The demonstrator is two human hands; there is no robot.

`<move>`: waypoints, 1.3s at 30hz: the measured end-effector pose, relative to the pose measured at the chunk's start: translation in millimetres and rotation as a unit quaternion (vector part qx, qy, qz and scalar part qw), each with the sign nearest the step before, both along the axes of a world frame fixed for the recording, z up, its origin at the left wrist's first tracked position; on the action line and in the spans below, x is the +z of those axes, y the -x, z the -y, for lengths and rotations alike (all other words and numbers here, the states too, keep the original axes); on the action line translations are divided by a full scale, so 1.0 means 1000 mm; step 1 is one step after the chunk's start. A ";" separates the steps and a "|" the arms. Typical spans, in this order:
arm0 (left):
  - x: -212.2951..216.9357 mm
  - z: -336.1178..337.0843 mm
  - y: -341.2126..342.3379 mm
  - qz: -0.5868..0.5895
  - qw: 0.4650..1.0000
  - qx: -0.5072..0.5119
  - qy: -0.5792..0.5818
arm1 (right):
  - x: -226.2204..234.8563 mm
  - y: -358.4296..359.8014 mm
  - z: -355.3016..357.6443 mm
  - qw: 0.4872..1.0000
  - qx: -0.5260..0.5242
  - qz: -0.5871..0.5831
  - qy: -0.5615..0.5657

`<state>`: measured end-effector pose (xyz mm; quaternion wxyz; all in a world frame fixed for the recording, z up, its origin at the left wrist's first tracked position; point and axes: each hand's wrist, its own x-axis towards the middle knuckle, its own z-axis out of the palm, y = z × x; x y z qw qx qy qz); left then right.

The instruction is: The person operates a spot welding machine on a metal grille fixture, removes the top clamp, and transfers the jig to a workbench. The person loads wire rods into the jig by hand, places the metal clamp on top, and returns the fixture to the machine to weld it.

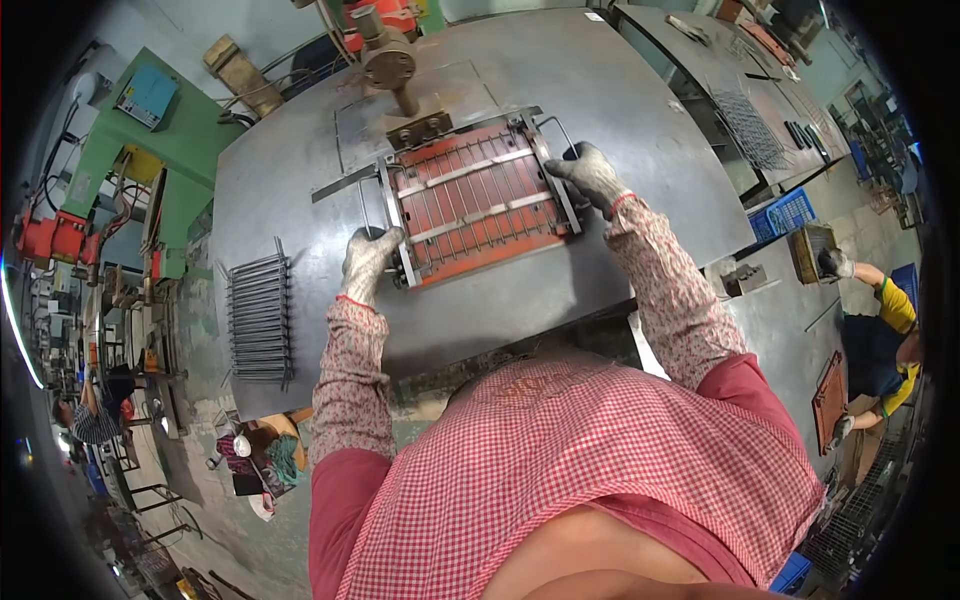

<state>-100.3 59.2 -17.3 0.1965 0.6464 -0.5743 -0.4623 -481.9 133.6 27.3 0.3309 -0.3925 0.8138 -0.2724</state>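
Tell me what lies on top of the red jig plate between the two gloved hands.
On the red jig plate lies a wire grid of thin rods and pale crossbars. The left hand and right hand grip its ends, covering those parts.

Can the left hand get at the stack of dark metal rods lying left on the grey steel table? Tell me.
Probably yes: the left hand grips the red jig, and bare grey steel table separates it from the stack of dark metal rods.

Jig frame at desk centre, wire grid lying in it. Left hand on frame's near-left corner, right hand on its right edge. Press head behind frame. Rod stack at desk's left edge, well apart. Second desk with mesh panel far right.
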 end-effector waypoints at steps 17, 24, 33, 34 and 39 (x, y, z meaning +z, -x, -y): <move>0.012 0.039 0.027 0.001 0.999 -0.007 -0.037 | -0.022 0.034 0.063 1.000 0.020 -0.011 -0.013; 0.022 0.033 0.025 0.009 0.999 -0.008 -0.039 | -0.015 0.030 0.064 0.999 0.021 0.001 -0.029; 0.026 0.030 0.024 0.016 0.999 0.017 -0.045 | -0.023 0.028 0.064 1.000 -0.005 0.006 -0.014; 0.021 0.031 0.023 0.015 0.999 0.017 -0.041 | -0.022 0.026 0.065 1.000 -0.012 0.014 -0.016; 0.032 0.026 0.023 -0.001 0.999 0.008 -0.036 | -0.025 0.027 0.066 1.000 -0.001 -0.007 -0.023</move>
